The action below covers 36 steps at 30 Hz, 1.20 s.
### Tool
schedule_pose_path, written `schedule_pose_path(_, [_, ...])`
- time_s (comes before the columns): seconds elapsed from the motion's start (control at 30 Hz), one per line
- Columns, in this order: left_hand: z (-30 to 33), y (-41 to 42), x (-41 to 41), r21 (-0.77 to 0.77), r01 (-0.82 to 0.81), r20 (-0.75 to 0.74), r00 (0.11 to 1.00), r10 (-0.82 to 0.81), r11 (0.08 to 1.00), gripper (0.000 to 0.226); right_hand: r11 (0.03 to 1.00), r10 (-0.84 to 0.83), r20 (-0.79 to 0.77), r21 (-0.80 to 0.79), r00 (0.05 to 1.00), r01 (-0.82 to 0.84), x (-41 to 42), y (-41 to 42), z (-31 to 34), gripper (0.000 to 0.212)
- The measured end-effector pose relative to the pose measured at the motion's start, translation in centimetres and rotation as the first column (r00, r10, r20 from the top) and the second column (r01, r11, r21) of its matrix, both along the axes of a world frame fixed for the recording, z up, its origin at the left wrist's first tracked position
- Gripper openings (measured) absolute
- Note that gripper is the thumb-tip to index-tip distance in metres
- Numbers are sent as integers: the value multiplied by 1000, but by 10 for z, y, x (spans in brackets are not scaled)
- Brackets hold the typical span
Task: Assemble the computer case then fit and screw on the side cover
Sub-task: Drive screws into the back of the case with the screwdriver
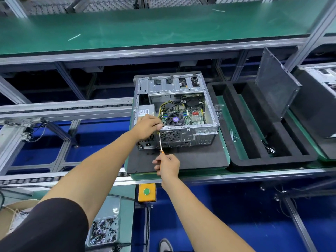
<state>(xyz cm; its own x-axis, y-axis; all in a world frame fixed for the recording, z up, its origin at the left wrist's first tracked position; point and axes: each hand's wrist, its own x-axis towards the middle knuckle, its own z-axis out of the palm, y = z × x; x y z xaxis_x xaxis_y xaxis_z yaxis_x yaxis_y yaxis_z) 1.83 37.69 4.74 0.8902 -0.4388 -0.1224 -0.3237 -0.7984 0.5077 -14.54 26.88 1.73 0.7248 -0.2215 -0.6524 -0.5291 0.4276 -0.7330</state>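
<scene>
Case (175,113): open-topped, on a black foam pad (190,158) mid-conveyor, internals exposed. Side cover (276,91): leaning upright, far right, not fitted. Left hand (148,126): I curl it at the near rear edge, apparently steadying a screw. Right hand (168,166): I grip the screwdriver (160,145), tip up at that edge. Risk: tip slips, screw falls inside.
</scene>
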Motion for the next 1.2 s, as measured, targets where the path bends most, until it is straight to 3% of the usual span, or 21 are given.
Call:
schedule_pose_path(0.23, [-7, 1, -7, -28, -17, 66, 998, 19, 999, 26, 999, -24, -98, 34, 995, 28, 4, 7, 11, 22])
schedule_pose_path(0.37, [-8, 3, -6, -27, -19, 50, 999, 20, 999, 26, 999, -14, -37, -48, 999, 12, 3, 7, 10, 5])
schedule_pose_path(0.53, [-11, 4, -6, -35, -40, 44, 998, 41, 999, 25, 990, -85, -76, -121, 993, 75, 4, 1, 11, 20])
schedule_pose_path(0.67, [-11, 4, -6, -48, -49, 44, 998, 51, 998, 26, 988, -43, -202, 138, 979, 72, 7, 1, 19, 10])
schedule_pose_path(0.83, [-11, 4, -7, -35, -58, 35, 998, 59, 998, 29, 900, -21, -235, 419, 972, 121, 8, 4, 25, 14])
schedule_pose_path(0.9, [-11, 3, -7, -47, -52, 38, 998, 54, 998, 28, 917, -58, -239, 371, 969, 147, 7, 7, 25, 6])
schedule_pose_path(1.0, [-10, 3, -6, -57, -47, 41, 998, 49, 997, 26, 988, -88, -168, 110, 982, 107, 5, 9, 23, 10])
schedule_pose_path(1.1, [-10, 3, -5, -59, -47, 29, 998, 49, 997, 26, 983, -115, -62, -149, 991, 105, 5, 10, 20, 15])
schedule_pose_path(1.17, [-9, 3, -5, -57, -34, 37, 999, 36, 998, 25, 980, -112, -62, -174, 992, 100, 5, 11, 21, 17])
schedule_pose_path(1.2, [-8, 3, -5, -57, -23, 49, 998, 26, 998, 23, 990, -127, -96, -71, 987, 120, 6, 10, 21, 17])
